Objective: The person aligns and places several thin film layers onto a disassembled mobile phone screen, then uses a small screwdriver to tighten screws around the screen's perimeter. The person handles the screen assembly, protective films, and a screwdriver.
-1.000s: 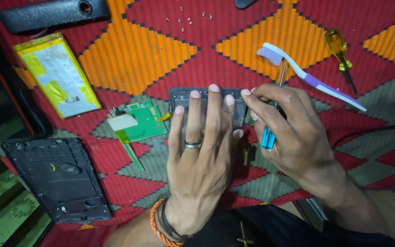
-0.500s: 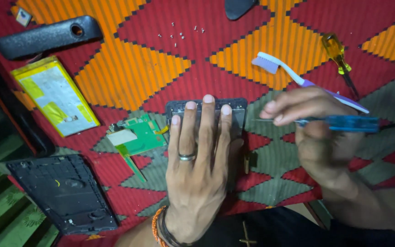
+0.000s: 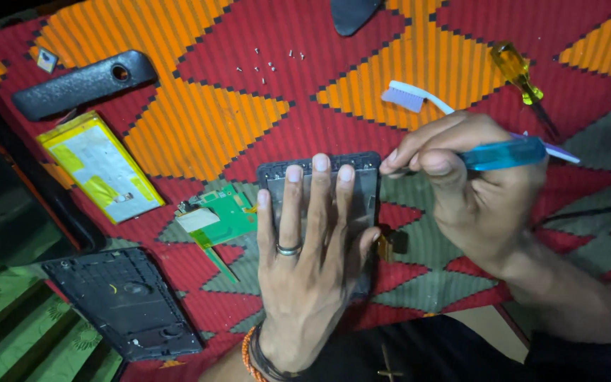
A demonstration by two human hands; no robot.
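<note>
Two hands are working over one dark phone frame on a red, orange and grey patterned cloth. The left hand is lying flat on the frame, palm down, fingers straight and slightly spread, a ring on one finger; it is pressing, not gripping. Only the frame's top edge and part of its right side are showing past the fingers. The frame's long axis is running from the person's body away toward the top of the view, in line with the left fingers.

The right hand is sitting just to the right of the frame, fingers pinched together around a blue-handled screwdriver. The handle is pointing right; the shaft is pointing left toward the frame's upper right corner. The tip is hidden behind the fingertips, so I cannot tell whether it is touching the frame. The right hand is the nearer one to that corner.

Lying about: a green circuit board just left of the frame, a yellow battery pack, a black back cover at lower left, a long black plastic piece, loose small screws, a toothbrush and a yellow-handled screwdriver well apart at upper right.
</note>
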